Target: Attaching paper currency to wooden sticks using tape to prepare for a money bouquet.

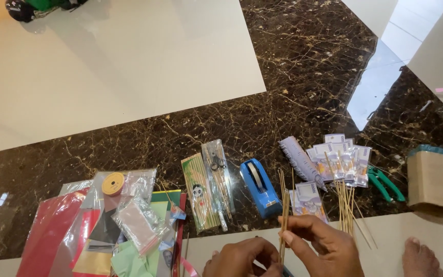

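Dark gold-veined marble floor bordered by pale tiles. At six o'clock, the right hand pinched a bundle of thin bamboo skewers upright; the left hand curled closed at their base. At twelve o'clock from the hands: blue tape dispenser, green-labelled skewer packet, banknote-wrapped sticks. Clear plastic bags over coloured paper at nine o'clock.

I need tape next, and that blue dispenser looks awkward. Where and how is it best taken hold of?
Probably grip the blue tape dispenser across its two long flat sides at mid-body, coming from above. It lies lengthwise on the floor, with a skewer pack to its left and banknotes to its right, so a top-down approach looks clearest.
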